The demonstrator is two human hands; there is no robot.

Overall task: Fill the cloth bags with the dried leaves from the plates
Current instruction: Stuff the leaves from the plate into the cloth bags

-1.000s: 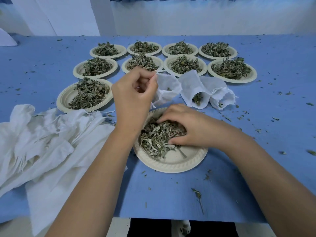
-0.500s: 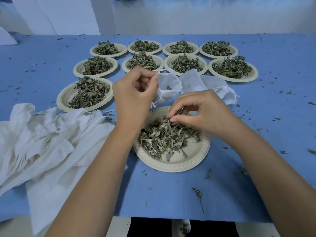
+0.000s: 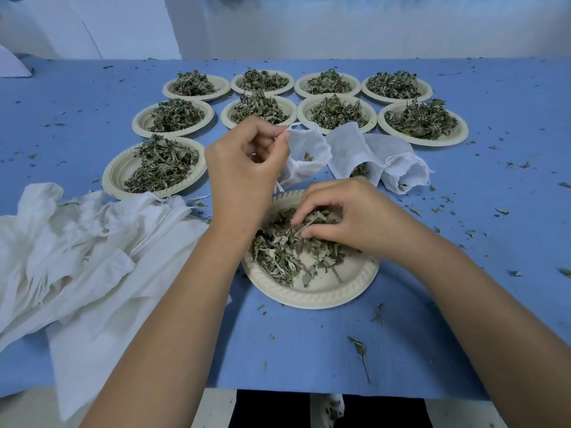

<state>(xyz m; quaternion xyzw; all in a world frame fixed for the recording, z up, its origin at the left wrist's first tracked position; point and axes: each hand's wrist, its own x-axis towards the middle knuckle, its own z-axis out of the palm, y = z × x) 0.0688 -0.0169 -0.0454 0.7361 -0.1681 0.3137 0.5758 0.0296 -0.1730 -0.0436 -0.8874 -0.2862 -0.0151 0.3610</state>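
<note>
My left hand [image 3: 244, 168] pinches the rim of a small white cloth bag [image 3: 306, 149] and holds its mouth up above the near plate [image 3: 312, 291]. A few leaves show inside the bag. My right hand [image 3: 346, 217] is down on that plate, fingers closed around a clump of dried leaves [image 3: 278, 251]. The plate is cream-coloured and about half covered with grey-green leaves. Two more white bags [image 3: 380, 159] with leaves in them lie just behind it on the blue cloth.
Several cream plates heaped with dried leaves [image 3: 333, 112] stand in rows at the back, one more at the left [image 3: 154, 168]. A pile of empty white cloth bags [image 3: 77, 248] lies at the near left. Leaf crumbs are scattered over the blue table [image 3: 494, 211].
My right hand rose from the plate to the bag's mouth with leaves, then dropped back onto the leaf pile. My left hand has stayed holding the bag.
</note>
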